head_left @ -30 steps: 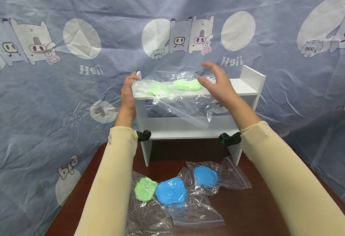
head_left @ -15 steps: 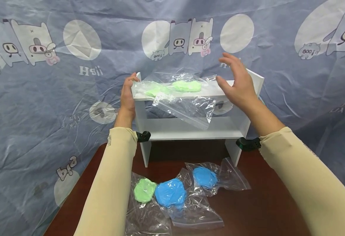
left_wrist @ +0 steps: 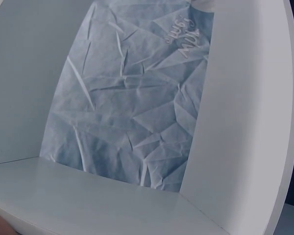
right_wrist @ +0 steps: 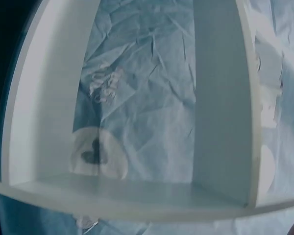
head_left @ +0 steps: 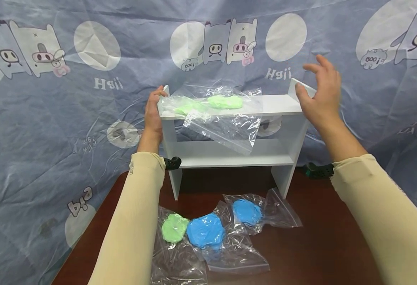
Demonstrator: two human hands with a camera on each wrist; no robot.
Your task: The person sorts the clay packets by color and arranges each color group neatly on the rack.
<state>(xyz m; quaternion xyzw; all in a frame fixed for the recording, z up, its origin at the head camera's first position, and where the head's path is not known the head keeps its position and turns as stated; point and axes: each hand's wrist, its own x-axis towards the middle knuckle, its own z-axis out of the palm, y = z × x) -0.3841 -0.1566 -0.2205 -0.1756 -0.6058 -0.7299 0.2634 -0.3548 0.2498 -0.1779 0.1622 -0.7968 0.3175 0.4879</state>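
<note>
Backdrop: a crumpled grey-blue cloth printed with cartoon pigs and white circles (head_left: 52, 130) filled the whole upper frame behind everything.
Left hand: the person's left hand (head_left: 153, 114), left of centre, gripped the left side panel of the shelf, thumb curled over its top edge, fingers pressed to the outer face.
Shelf: a small white two-tier wooden shelf (head_left: 283, 106) stood at centre frame on the far edge of the table.
Top tier: two clear plastic zip bags holding pale green dough (head_left: 215, 103) lay on the upper board, toward its left end; one bag's loose end drooped over the front edge.
Right hand: the person's right hand (head_left: 320, 99), upper right of centre, was spread with fingers loosely bent, holding nothing; its thumb sat just beside the shelf's right upright, contact not clear.
Table: a dark reddish-brown table (head_left: 319, 253) filled the lower frame.
Lower centre: a clear bag of green dough (head_left: 174, 228), a clear bag of blue dough (head_left: 205, 231) and a second, smaller clear bag of blue dough (head_left: 247, 211) lay overlapping on the table in front of the shelf.
Wrist views: both showed only white shelf boards and the cloth behind.
</note>
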